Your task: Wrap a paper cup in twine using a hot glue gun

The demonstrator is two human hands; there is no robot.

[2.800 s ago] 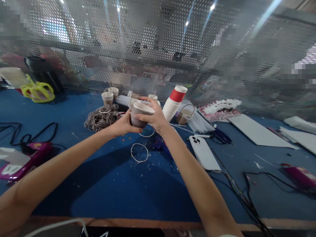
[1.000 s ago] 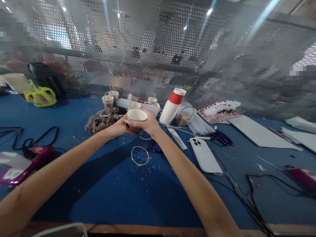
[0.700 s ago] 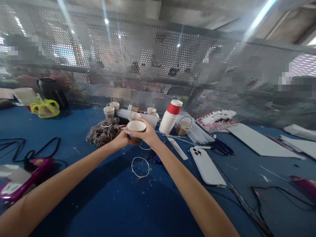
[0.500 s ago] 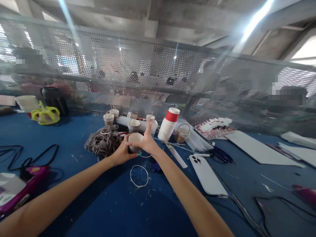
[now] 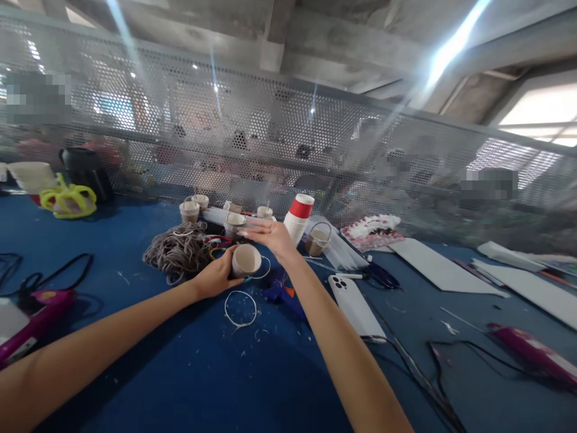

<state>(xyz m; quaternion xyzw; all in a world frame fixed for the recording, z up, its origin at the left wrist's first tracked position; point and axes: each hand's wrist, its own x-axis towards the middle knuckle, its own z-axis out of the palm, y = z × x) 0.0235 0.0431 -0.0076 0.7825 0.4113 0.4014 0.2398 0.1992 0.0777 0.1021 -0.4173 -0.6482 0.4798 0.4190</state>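
Observation:
My left hand (image 5: 219, 273) is wrapped round the side of a small paper cup (image 5: 246, 261), which is tilted so that its open mouth faces me. Just above and to the right of that cup, my right hand (image 5: 270, 236) has its fingers stretched out to the left and holds nothing. Beyond its fingertips stands another small cup with a handle (image 5: 234, 224). A pile of grey-brown yarn (image 5: 175, 252) lies left of the held cup. A white ring of cord (image 5: 240, 308) rests on the blue table in front of it.
Behind my right hand leans a stack of paper cups (image 5: 298, 218), with a handled cup (image 5: 318, 239) beside it. A white phone (image 5: 357, 305), a blue glue gun (image 5: 283, 291) and white boards (image 5: 444, 267) lie to the right. Magenta tools (image 5: 534, 352) lie at both sides.
My right hand has let go of the cup and moved up and right of it. The cup is now in my left hand alone, its mouth tipped more towards me. The view has shifted slightly.

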